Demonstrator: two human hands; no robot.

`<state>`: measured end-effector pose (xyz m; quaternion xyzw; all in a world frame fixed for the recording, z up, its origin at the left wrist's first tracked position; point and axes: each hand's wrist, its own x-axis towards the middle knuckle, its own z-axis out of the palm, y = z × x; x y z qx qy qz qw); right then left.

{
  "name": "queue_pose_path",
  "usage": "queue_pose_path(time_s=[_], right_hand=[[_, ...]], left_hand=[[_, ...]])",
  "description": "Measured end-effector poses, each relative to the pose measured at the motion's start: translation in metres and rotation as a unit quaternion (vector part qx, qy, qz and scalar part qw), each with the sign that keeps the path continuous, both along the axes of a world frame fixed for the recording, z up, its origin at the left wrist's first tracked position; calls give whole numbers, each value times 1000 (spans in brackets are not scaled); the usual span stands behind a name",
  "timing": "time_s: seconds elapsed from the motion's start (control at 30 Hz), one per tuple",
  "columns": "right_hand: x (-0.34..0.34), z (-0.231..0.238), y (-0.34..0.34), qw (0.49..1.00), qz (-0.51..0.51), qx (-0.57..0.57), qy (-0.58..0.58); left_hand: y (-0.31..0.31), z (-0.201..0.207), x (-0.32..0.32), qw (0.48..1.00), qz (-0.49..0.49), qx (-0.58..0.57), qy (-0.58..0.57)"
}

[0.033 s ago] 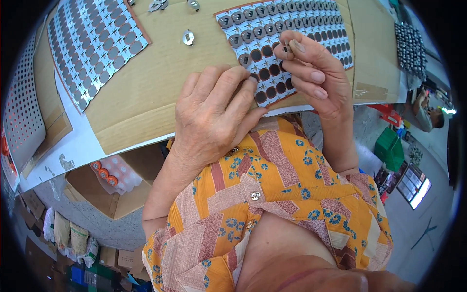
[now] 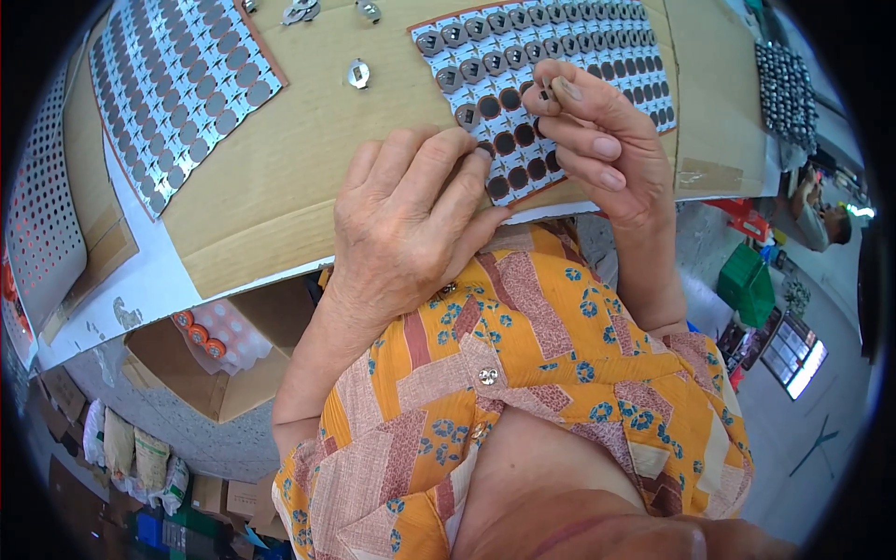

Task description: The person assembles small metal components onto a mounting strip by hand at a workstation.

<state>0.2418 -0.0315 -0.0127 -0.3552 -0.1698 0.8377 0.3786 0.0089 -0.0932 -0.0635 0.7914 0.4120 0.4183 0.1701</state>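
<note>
My right hand (image 2: 607, 140) is raised over a sheet (image 2: 500, 168) of round dark discs on a white-and-blue backing. Its thumb and forefinger pinch a small dark metal piece (image 2: 548, 94), mostly covered by the fingertips. Grey metal clips (image 2: 473, 68) sit on the discs of the sheet's far rows, while nearer rows show bare black discs. My left hand (image 2: 401, 219) rests, palm down and thumb apart, against the sheet's left edge. Its fingers are bent and some of their tips are hidden. One loose shiny metal clip (image 2: 357, 74) lies on the cardboard beyond it.
Another disc sheet (image 2: 177, 103) lies at far left, beside a perforated sheet (image 2: 47, 187). Cardboard (image 2: 271, 187) covers the white-edged table. A few loose clips (image 2: 301, 11) are at the back. Below the table stands an open carton (image 2: 233, 397). A pile of dark metal parts (image 2: 786, 98) sits at right.
Both hands hold the same pose, and the pinched piece is still in my right fingers. The view has shifted only very slightly.
</note>
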Motion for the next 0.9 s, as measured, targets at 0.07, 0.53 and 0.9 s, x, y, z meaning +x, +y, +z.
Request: queue_pose_path(time_s=[0.07,0.53,0.9], right_hand=[[0,-2,0,1000,-3,-1,5],[-23,-17,-19,733,31,462,-498],[-20,-19,-9,673,52,511,-531]], left_hand=[[0,0,-1,1000,0,3,4],[2,-4,0,1000,-1,16,-2],[0,-6,-1,999,9,31,7]])
